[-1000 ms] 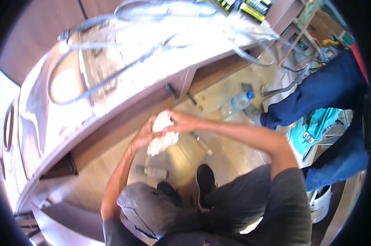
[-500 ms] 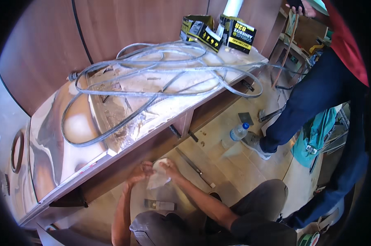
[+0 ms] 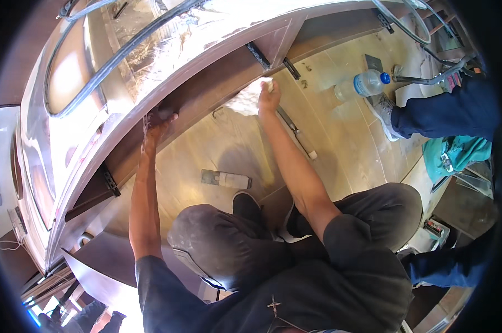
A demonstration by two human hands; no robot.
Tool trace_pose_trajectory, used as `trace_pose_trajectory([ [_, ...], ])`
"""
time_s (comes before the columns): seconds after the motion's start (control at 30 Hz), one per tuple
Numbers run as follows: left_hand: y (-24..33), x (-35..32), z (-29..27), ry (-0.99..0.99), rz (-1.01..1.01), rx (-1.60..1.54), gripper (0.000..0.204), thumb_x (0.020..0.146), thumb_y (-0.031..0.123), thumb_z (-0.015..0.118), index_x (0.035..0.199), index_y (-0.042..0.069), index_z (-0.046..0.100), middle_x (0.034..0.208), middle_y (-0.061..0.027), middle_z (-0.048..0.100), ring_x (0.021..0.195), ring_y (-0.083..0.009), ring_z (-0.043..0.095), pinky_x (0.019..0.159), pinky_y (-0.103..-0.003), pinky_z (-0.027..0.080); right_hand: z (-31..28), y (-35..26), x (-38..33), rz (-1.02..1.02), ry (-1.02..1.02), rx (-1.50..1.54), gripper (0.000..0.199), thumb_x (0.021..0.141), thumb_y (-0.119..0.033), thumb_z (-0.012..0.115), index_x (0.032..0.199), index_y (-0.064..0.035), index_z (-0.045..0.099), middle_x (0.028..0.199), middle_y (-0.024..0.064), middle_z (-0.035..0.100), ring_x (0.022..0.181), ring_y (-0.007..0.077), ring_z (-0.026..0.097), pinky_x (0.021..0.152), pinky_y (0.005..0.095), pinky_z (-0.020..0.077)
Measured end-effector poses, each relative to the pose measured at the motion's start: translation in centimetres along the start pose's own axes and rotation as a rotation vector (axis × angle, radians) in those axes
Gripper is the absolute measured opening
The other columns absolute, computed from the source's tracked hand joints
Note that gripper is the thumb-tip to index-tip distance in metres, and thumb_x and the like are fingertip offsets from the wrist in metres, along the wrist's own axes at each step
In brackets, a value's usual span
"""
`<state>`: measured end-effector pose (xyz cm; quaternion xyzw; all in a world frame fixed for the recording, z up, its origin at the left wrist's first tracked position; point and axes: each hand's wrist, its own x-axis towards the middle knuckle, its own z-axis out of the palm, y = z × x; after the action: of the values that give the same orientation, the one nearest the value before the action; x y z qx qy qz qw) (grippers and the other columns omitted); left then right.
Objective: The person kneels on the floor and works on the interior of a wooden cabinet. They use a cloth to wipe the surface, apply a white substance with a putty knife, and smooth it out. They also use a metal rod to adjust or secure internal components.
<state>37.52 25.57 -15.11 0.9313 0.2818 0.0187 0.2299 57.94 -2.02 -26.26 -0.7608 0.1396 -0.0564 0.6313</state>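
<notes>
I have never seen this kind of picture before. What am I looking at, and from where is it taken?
There is no machine here: you see a person's own two bare hands. A wide fisheye camera on the head looks down, so straight edges bend. The right hand holds a white crumpled piece, perhaps cloth. The left hand is at the front of a low wooden unit; its grip is unclear. A cable lies on top. On the floor are a flat tool and a blue-capped bottle, beside another person's leg.

1 head-worn fisheye (left of 2) looks down over knees [image 3: 206, 236] and floor [image 3: 348, 133].
</notes>
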Motion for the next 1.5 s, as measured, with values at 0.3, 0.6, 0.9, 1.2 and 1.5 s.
trace_pose_trajectory([
  [0.3,-2.5,0.2,-0.7,-0.065,-0.037,0.031,0.095,0.069,0.057,0.078,0.138,0.000,0.045,0.140,-0.0217,0.050,0.133,-0.0341,0.044,0.109,-0.041,0.035,0.9,-3.2,-0.7,-0.027,-0.028,0.070,0.020,0.084,-0.014,0.068,0.095,0.0009,0.060,0.089,0.0163,0.064,0.084,0.0269,0.059,0.082,0.0364,0.0451],
  [0.6,-3.1,1.5,0.5,-0.097,-0.065,-0.132,0.095,0.069,0.052,0.079,0.143,0.005,0.042,0.144,-0.0194,0.046,0.135,-0.0342,0.041,0.112,-0.043,0.031,-0.1,-3.6,0.5,-0.140,-0.031,-0.069,0.019,0.084,-0.011,0.067,0.095,0.0012,0.058,0.088,0.0163,0.062,0.084,0.0272,0.058,0.082,0.0378,0.0452],
  [0.9,0.3,1.9,-1.0,-0.232,-0.245,0.044,0.104,0.065,0.051,0.082,0.146,0.006,0.036,0.143,-0.0203,0.046,0.135,-0.0361,0.040,0.113,-0.045,0.031,-0.1,-3.1,1.2,-0.098,-0.040,0.088,0.017,0.084,-0.009,0.068,0.091,-0.0003,0.055,0.086,0.0117,0.059,0.081,0.0220,0.056,0.078,0.0347,0.0450],
  [1.2,-2.2,2.0,0.1,-0.160,-0.100,0.055,0.097,0.067,0.048,0.082,0.143,0.005,0.040,0.142,-0.0185,0.048,0.135,-0.0340,0.041,0.113,-0.045,0.031,0.7,-3.2,-1.2,0.017,-0.154,0.256,0.018,0.085,-0.008,0.069,0.090,-0.0013,0.053,0.079,0.0037,0.056,0.076,0.0138,0.051,0.073,0.0302,0.0449],
  [1.5,-4.1,2.6,1.1,-0.155,-0.063,0.030,0.095,0.066,0.046,0.082,0.142,0.004,0.043,0.145,-0.0180,0.045,0.137,-0.0321,0.040,0.115,-0.044,0.028,3.0,0.5,-7.5,-0.041,-0.202,0.215,0.019,0.084,-0.010,0.073,0.090,-0.0046,0.055,0.078,0.0019,0.056,0.073,0.0140,0.052,0.071,0.0302,0.0451],
])
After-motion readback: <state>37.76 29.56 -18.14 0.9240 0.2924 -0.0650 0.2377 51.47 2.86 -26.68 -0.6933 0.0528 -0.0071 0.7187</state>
